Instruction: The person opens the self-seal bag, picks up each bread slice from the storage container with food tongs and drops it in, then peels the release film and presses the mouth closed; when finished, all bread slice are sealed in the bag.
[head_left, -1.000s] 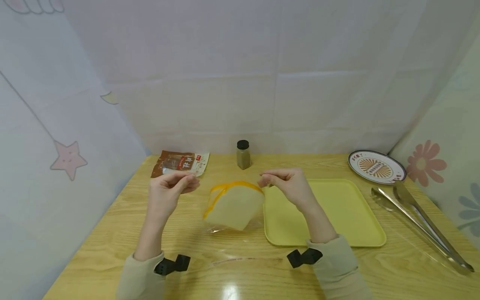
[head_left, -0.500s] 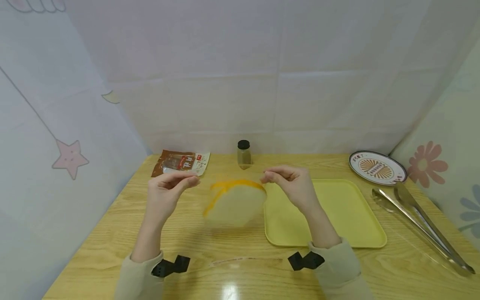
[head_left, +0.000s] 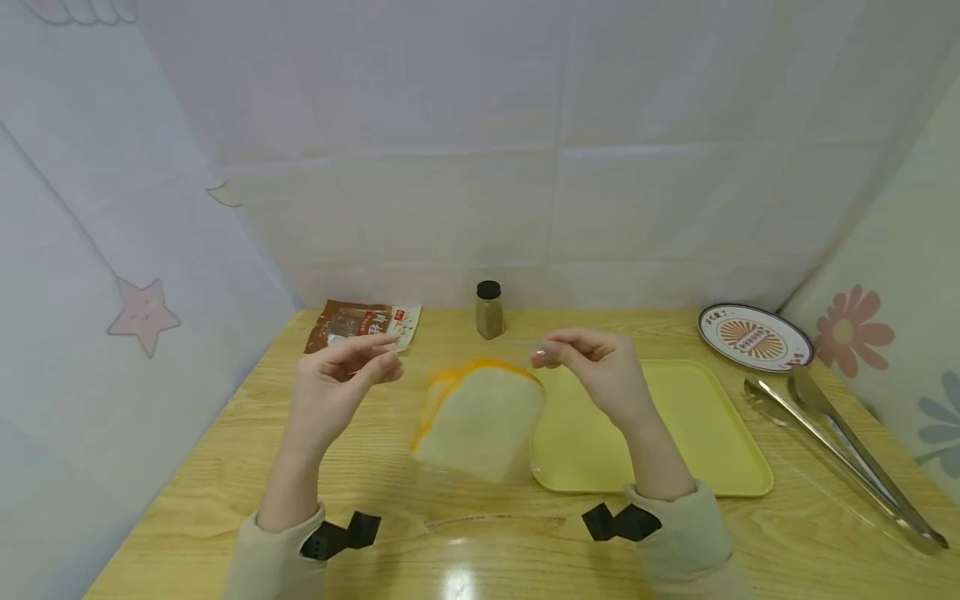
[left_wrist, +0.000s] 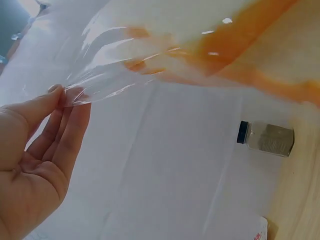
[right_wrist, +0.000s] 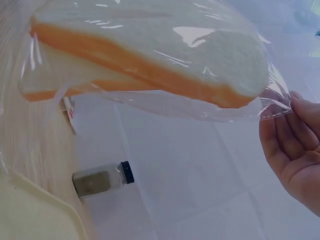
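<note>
A clear plastic bag hangs between my two hands above the table, with white bread slices edged in orange crust inside it. In the left wrist view, my left hand pinches one corner of the bag between thumb and fingers, and the film creases there. My right hand pinches the opposite corner. Seen from the head, the left hand and right hand are level, either side of the bread. The bag's film is hard to make out in that view.
A small jar with a black lid stands behind the bag. At back left lies a brown and white packet. A yellow tray is at right, beside metal tongs and a round plate.
My right hand has moved slightly to the right, widening the gap between the hands. The bread slices swing in the bag and now sit a little farther right and lower.
</note>
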